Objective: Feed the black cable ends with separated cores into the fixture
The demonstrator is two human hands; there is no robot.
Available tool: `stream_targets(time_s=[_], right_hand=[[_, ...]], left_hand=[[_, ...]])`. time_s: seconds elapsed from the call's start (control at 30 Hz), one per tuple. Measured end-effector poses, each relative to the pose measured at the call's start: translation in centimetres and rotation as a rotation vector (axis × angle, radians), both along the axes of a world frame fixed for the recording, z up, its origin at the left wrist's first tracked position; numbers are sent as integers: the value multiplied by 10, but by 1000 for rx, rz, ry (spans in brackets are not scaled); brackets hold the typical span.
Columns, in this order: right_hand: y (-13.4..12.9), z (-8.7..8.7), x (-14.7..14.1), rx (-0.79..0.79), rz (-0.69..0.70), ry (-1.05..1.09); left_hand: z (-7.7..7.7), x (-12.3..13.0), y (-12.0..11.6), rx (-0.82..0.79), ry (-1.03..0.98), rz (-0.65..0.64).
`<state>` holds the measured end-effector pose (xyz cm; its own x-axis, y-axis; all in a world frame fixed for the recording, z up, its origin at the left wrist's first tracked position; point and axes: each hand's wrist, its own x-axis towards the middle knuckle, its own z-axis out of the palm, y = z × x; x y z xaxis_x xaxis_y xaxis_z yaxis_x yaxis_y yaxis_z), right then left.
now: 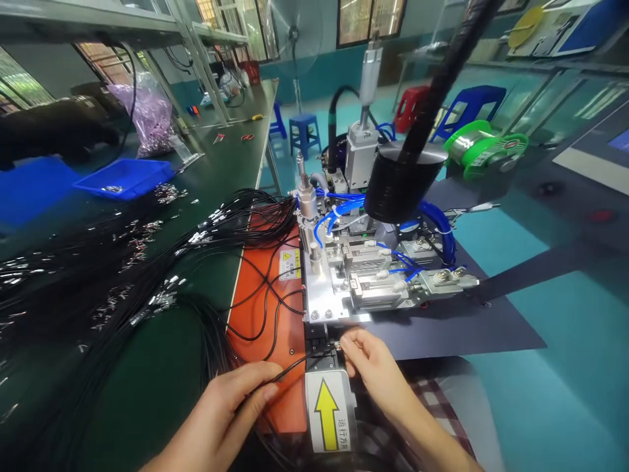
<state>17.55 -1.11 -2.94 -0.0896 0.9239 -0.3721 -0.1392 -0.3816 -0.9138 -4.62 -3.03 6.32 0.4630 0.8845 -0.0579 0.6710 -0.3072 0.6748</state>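
Observation:
A thin black cable [301,360] runs from my left hand [236,396], whose thumb and fingers are closed around it, across the front of a metal machine [322,298]. At the cable's far end, my right hand [376,367] pinches a small connector [337,345] with thumb and forefinger; its fingertips hide part of it. Both hands are level with a dark feed track [319,357] at the machine's near end. Below the track lies a white label with a yellow arrow [325,413], close under the right fingers.
Bundles of black cables [196,239] with shiny ends cover the green bench [152,367] on the left. An orange plate [270,308] borders the machine. A blue tray [128,177] and a green wire spool [484,147] stand farther back. A black exhaust hood [405,183] hangs over the machine.

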Motion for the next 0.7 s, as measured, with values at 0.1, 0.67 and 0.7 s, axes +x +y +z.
stream_targets(time_s=[0.1, 0.67, 0.7], right_hand=[[0, 0, 0, 12, 3, -5], [-2, -7, 0, 27, 19, 20], [-1, -8, 0, 26, 20, 22]], left_hand=[[12, 3, 15, 216, 221, -145], [-54, 49, 7, 270, 361, -257], [-55, 52, 10, 257, 352, -236]])
